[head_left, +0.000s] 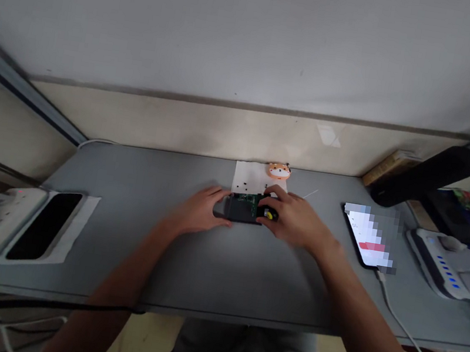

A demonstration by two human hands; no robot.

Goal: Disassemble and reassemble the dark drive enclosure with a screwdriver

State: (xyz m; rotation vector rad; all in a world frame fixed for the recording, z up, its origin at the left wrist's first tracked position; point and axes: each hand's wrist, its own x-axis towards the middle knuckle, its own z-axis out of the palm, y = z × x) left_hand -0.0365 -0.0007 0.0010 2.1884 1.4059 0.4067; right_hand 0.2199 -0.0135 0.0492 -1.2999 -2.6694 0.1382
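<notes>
Opened black device with green circuit board, centre of the frame
Left hand curls round its left end; right hand grips its right; best kept braced flat, fingers off the board, clear of the paper above.

Single head-worn view from above lap, facing forward and down: desk near, wall beyond.

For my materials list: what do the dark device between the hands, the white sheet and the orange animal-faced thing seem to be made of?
Dark device: probably matte plastic, as its casing looks dull. White sheet: likely matte paper, thin and flat. Orange animal-faced thing: perhaps smooth plastic or rubber; it looks rounded.
</notes>
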